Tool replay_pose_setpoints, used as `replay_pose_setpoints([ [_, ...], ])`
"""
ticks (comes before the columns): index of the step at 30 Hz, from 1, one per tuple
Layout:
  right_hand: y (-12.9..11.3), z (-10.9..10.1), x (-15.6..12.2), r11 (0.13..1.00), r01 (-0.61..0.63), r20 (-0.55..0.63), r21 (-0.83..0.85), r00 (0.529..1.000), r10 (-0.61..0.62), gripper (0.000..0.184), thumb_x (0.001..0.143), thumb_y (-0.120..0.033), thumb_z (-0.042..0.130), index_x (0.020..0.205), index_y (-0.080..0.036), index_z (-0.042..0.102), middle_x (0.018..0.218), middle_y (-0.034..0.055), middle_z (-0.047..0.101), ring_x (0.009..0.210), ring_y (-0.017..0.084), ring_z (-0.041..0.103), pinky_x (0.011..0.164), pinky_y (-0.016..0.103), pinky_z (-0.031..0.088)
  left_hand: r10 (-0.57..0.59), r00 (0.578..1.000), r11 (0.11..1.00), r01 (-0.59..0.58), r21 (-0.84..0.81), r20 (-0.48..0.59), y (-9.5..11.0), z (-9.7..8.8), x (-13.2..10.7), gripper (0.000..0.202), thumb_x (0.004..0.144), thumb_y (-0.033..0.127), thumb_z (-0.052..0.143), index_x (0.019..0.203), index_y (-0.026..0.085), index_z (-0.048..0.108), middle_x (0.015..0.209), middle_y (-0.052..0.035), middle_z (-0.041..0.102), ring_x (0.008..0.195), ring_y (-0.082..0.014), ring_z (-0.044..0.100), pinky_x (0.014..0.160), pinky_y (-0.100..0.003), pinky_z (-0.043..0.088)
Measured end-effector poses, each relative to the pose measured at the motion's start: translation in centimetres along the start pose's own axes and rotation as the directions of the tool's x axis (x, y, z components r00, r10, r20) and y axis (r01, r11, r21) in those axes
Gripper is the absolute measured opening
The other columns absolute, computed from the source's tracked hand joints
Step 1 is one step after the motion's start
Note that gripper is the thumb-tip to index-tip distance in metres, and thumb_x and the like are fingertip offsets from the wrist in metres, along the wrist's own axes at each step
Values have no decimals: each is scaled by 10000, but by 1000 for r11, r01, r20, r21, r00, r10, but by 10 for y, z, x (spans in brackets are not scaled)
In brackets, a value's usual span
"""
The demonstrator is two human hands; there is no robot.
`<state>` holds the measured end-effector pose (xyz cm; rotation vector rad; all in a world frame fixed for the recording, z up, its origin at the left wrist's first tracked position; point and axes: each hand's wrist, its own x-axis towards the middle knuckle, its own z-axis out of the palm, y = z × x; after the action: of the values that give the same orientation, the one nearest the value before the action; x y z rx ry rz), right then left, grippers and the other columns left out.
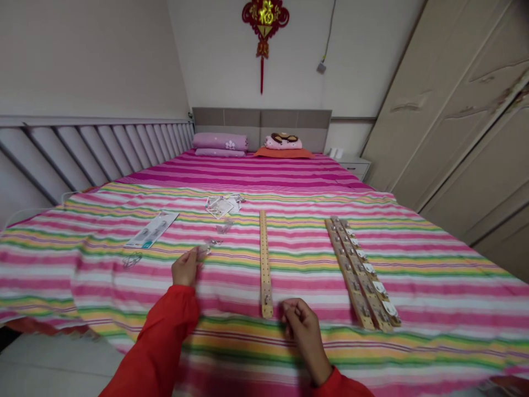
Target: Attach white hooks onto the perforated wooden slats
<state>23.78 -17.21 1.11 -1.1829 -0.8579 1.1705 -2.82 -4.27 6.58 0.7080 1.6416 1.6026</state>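
My left hand (185, 268) pinches a small clear plastic packet (202, 252) with shiny metal bits by it, low over the striped cloth. Another clear packet (224, 226) lies just beyond. In the middle, a narrow light-wood strip (264, 248) with a row of small holes points away from me. A small clear packet with metal in it (267, 292) sits on its near end. Beside that end, to the right, my right hand (303, 331) has its fingers curled in. Whether anything is inside them is hidden.
Several wooden strips bearing small packets (351, 275) lie side by side at right. Farther back is a pile of white cards and packets (225, 205). At left are a long card with pieces (152, 229) and a thin wire tangle (132, 259). Pillows (221, 141) rest by the headboard.
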Motion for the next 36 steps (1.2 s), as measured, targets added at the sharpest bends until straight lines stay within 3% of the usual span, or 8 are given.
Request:
replay_pose_setpoints([
  [3, -8, 1, 2, 1000, 17, 26, 6, 1000, -17, 412, 648, -564, 697, 699, -165, 606, 500, -37, 536, 348, 62, 397, 350, 189, 277, -122, 964, 982, 153, -113, 237, 3, 6, -29, 306, 682, 314, 670, 923, 128, 702, 890, -101, 726, 708, -128, 642, 522, -177, 433],
  [6, -18, 5, 6, 999, 48, 53, 18, 997, -49, 380, 667, -530, 699, 712, -163, 610, 533, -33, 559, 360, 59, 418, 362, 189, 295, -185, 896, 977, 211, -21, 403, 2, 11, -56, 389, 618, 377, 738, 936, 153, 720, 903, -79, 724, 672, -102, 611, 544, -173, 438],
  [8, -25, 9, 9, 999, 45, 71, 27, 996, -47, 368, 674, -517, 700, 728, -164, 613, 539, -36, 563, 360, 61, 427, 358, 190, 302, -196, 837, 981, 170, 97, 512, 4, 16, -73, 439, 591, 436, 749, 942, 173, 731, 849, -55, 722, 665, -98, 586, 558, -171, 430],
  [12, -33, 16, 15, 997, -17, 119, 74, 993, 8, 366, 671, -507, 710, 746, -162, 615, 508, -45, 561, 353, 68, 442, 352, 186, 325, -159, 708, 968, -24, 248, 688, 9, 29, -99, 465, 597, 510, 714, 923, 180, 746, 770, -33, 692, 688, -119, 552, 583, -195, 422],
  [17, -34, 19, 14, 987, -60, 155, 150, 987, 37, 331, 677, -467, 723, 698, -157, 609, 450, -48, 558, 343, 63, 444, 361, 174, 328, -113, 629, 965, -115, 236, 769, 5, 42, -114, 448, 633, 527, 668, 891, 171, 750, 690, -12, 641, 645, -124, 512, 570, -219, 404],
  [24, -30, 21, 6, 958, -163, 151, 235, 980, 130, 299, 627, -408, 758, 638, -143, 619, 511, -19, 609, 353, 54, 454, 352, 166, 331, -165, 661, 981, 33, 191, 732, -10, 47, -119, 405, 580, 485, 720, 823, 162, 745, 618, -8, 629, 561, -117, 514, 521, -222, 386],
  [29, -34, 18, 11, 987, -78, 95, 144, 993, 65, 335, 613, -446, 757, 638, -146, 609, 460, -33, 584, 336, 59, 447, 346, 170, 330, -118, 690, 991, 31, 133, 714, -14, 44, -123, 361, 563, 447, 753, 775, 156, 737, 667, -29, 675, 617, -138, 570, 561, -233, 435],
  [36, -44, 14, 14, 996, -18, 92, 88, 996, 10, 342, 608, -430, 770, 738, -164, 599, 442, -65, 567, 326, 67, 462, 347, 175, 353, -288, 726, 936, 352, 22, 625, -14, 40, -140, 433, 442, 412, 845, 755, 146, 707, 743, -36, 699, 668, -121, 618, 617, -218, 498],
])
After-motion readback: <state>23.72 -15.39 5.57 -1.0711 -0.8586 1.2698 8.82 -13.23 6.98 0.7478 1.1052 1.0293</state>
